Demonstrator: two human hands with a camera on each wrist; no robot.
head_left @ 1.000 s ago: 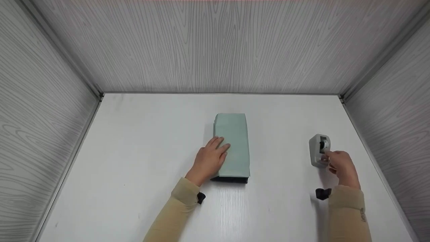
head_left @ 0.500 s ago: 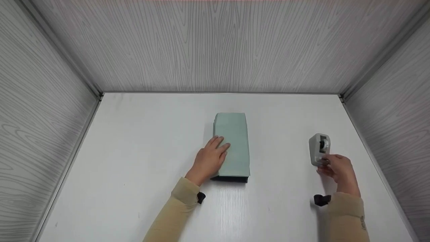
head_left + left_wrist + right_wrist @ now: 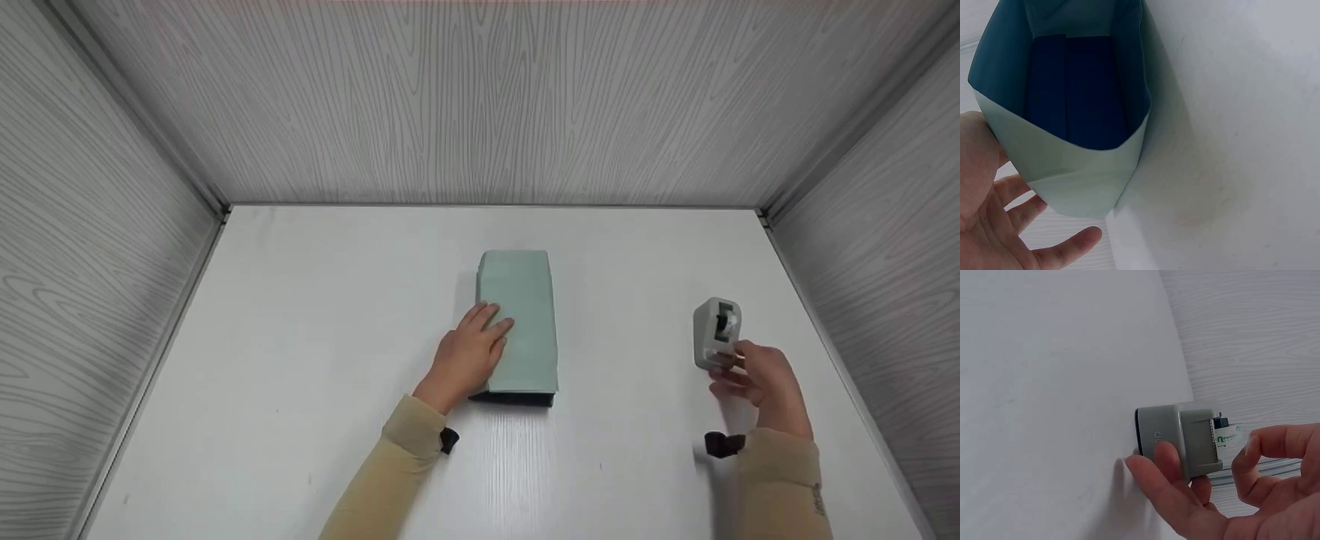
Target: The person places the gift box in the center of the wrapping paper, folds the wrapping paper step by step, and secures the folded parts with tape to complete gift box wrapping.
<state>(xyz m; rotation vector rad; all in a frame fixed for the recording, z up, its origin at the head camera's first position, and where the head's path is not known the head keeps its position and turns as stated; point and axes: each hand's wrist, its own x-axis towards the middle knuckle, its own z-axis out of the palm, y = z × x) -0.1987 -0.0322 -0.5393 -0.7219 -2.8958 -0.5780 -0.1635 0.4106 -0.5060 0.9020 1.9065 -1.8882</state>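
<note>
A pale green paper bag (image 3: 521, 322) lies on its side on the table, long side pointing away. My left hand (image 3: 465, 360) rests on its left edge with straight fingers spread over the top. The left wrist view looks into the bag's mouth, dark blue inside (image 3: 1084, 90). At the right stands a small grey tape dispenser (image 3: 706, 334) with a tape roll in it. My right hand (image 3: 765, 379) is at its near end. In the right wrist view, thumb and forefinger pinch at the end of the printed tape (image 3: 1228, 434), while other fingers touch the dispenser's front.
The white table (image 3: 330, 315) is bounded by a back wall (image 3: 480, 105) and side walls with a grey wood-grain pattern. A black wrist camera (image 3: 724, 444) juts from the right sleeve. The right wall stands a short way beyond the dispenser.
My right hand has drawn back from the tape roll toward the dispenser's near end, its lower fingers spreading. The dispenser has shifted slightly right. My left hand and the bag have stayed put.
</note>
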